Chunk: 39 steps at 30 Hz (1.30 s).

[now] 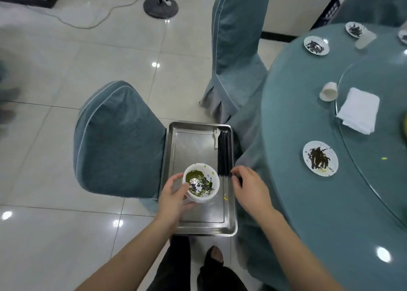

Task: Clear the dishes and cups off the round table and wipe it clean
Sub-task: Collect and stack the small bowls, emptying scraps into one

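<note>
A steel tray lies on a covered chair beside the round table. My left hand grips a white bowl smeared with green and dark leftovers, set on the tray. My right hand hovers over the near ends of a bundle of black chopsticks along the tray's right edge, its fingers loosely curled; whether they touch the bundle is unclear. A white spoon lies at the tray's far right corner. On the table stand dirty small plates, a tipped white cup and a folded white cloth.
A glass turntable covers the table's middle. A clear cup lies at the far side. Two teal-covered chairs stand on the left of the table. A lamp base with cable sits on the tiled floor. My feet show below the tray.
</note>
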Available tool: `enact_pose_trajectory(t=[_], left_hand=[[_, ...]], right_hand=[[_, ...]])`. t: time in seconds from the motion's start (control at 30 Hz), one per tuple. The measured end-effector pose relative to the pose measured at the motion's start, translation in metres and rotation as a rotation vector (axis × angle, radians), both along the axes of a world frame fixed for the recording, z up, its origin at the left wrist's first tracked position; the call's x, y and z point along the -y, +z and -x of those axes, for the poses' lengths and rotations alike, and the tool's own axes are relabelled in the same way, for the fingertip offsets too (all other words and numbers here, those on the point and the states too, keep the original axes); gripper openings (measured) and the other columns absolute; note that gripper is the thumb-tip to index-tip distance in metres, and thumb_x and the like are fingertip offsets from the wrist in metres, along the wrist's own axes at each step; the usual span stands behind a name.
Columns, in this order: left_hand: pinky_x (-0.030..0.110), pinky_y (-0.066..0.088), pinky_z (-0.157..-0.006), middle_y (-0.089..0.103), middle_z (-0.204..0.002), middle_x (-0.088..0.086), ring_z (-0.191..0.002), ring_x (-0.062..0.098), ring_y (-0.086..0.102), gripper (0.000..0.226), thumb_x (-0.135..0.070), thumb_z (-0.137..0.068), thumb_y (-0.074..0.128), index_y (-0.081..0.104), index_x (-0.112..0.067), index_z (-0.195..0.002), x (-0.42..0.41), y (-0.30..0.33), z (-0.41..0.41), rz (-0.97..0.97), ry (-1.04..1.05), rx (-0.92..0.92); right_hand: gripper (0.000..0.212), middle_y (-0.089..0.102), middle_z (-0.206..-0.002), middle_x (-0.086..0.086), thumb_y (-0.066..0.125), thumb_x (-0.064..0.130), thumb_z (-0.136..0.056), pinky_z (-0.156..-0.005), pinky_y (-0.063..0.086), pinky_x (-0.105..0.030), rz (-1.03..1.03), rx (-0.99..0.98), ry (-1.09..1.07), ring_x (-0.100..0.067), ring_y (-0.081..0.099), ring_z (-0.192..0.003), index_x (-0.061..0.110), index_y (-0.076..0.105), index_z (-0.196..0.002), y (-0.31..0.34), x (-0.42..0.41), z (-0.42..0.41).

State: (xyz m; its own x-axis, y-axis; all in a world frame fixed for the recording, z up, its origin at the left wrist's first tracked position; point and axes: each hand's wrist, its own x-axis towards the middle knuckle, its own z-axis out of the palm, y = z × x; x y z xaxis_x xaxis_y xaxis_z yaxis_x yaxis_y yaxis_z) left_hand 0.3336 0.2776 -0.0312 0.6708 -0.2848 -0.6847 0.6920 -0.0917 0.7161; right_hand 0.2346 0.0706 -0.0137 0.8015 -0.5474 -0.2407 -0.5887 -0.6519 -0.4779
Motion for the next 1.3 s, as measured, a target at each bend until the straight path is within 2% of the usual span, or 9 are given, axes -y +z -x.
enact_pose_trajectory(t=[0.13, 0.3, 0.47, 0.6, 0.7, 0.83, 1.0, 1.17, 1.3], left_hand=[[0.054, 0.063, -0.080, 0.071, -0.117, 0.009, -0.090, 0.025, 0.077, 0.028, -0.009, -0.100, 0.062, 0.062, -0.026, -0.123, 0.029, -0.049, -0.061, -0.016, -0.047, -0.020], [0.048, 0.064, -0.076, 0.069, -0.123, 0.009, -0.105, 0.032, 0.072, 0.029, -0.008, -0.100, 0.061, 0.062, -0.027, -0.122, 0.061, -0.124, -0.101, -0.043, -0.050, -0.037], [0.044, 0.063, -0.071, 0.070, -0.120, 0.009, -0.106, 0.034, 0.071, 0.028, -0.010, -0.099, 0.064, 0.062, -0.030, -0.117, 0.091, -0.205, -0.133, -0.086, -0.033, -0.073], [0.040, 0.061, -0.064, 0.071, -0.117, 0.015, -0.100, 0.038, 0.073, 0.031, -0.008, -0.098, 0.063, 0.060, -0.028, -0.122, 0.123, -0.265, -0.166, -0.089, -0.052, -0.079], [0.039, 0.061, -0.059, 0.070, -0.116, 0.020, -0.091, 0.037, 0.074, 0.034, -0.004, -0.099, 0.059, 0.055, -0.021, -0.128, 0.152, -0.300, -0.189, -0.086, -0.067, -0.060], [0.043, 0.065, -0.065, 0.069, -0.117, 0.021, -0.091, 0.033, 0.074, 0.032, -0.003, -0.100, 0.057, 0.052, -0.018, -0.128, 0.189, -0.330, -0.212, -0.041, -0.083, -0.026], [0.028, 0.058, -0.051, 0.065, -0.111, 0.015, -0.087, 0.021, 0.067, 0.029, 0.002, -0.101, 0.051, 0.051, -0.017, -0.123, 0.215, -0.352, -0.224, -0.021, 0.001, 0.036], [0.029, 0.059, -0.053, 0.064, -0.121, 0.022, -0.102, 0.029, 0.067, 0.032, 0.004, -0.100, 0.051, 0.055, -0.014, -0.126, 0.222, -0.363, -0.230, -0.037, 0.091, 0.073], [0.028, 0.059, -0.052, 0.063, -0.125, 0.023, -0.103, 0.029, 0.066, 0.033, 0.003, -0.101, 0.052, 0.055, -0.013, -0.130, 0.223, -0.362, -0.235, -0.050, 0.091, 0.072]], right_hand=[[0.020, 0.062, -0.115, 0.008, 0.053, 0.025, -0.101, -0.083, 0.054, -0.036, -0.058, -0.027, -0.039, -0.012, 0.058, -0.104, 0.024, 0.062, -0.119, -0.045, 0.017, -0.054], [0.021, 0.062, -0.115, 0.007, 0.054, 0.027, -0.101, -0.083, 0.054, -0.038, -0.128, -0.079, -0.068, -0.015, 0.060, -0.103, 0.025, 0.062, -0.120, -0.117, 0.036, -0.102], [0.023, 0.061, -0.119, 0.006, 0.053, 0.030, -0.101, -0.090, 0.053, -0.038, -0.178, -0.114, -0.068, -0.013, 0.057, -0.108, 0.023, 0.061, -0.122, -0.191, 0.067, -0.140], [0.020, 0.063, -0.115, 0.006, 0.055, 0.027, -0.100, -0.091, 0.054, -0.042, -0.212, -0.071, -0.143, -0.015, 0.059, -0.105, 0.024, 0.063, -0.118, -0.244, 0.094, -0.163], [0.018, 0.064, -0.114, 0.007, 0.055, 0.026, -0.100, -0.091, 0.054, -0.039, -0.226, -0.030, -0.183, -0.013, 0.059, -0.103, 0.025, 0.064, -0.116, -0.275, 0.109, -0.176], [0.014, 0.064, -0.111, 0.011, 0.055, 0.026, -0.100, -0.091, 0.054, -0.036, -0.279, 0.013, -0.240, -0.010, 0.060, -0.103, 0.030, 0.063, -0.110, -0.305, 0.123, -0.188], [0.014, 0.065, -0.110, 0.013, 0.055, 0.025, -0.099, -0.092, 0.053, -0.035, -0.278, 0.080, -0.252, -0.007, 0.061, -0.102, 0.030, 0.064, -0.109, -0.325, 0.136, -0.206], [0.013, 0.063, -0.109, 0.012, 0.055, 0.026, -0.097, -0.089, 0.055, -0.041, -0.247, 0.071, -0.220, -0.010, 0.060, -0.101, 0.031, 0.063, -0.107, -0.329, 0.143, -0.217], [0.017, 0.059, -0.113, 0.008, 0.054, 0.026, -0.099, -0.088, 0.054, -0.043, -0.176, 0.019, -0.162, -0.015, 0.058, -0.104, 0.026, 0.061, -0.114, -0.325, 0.140, -0.218]])
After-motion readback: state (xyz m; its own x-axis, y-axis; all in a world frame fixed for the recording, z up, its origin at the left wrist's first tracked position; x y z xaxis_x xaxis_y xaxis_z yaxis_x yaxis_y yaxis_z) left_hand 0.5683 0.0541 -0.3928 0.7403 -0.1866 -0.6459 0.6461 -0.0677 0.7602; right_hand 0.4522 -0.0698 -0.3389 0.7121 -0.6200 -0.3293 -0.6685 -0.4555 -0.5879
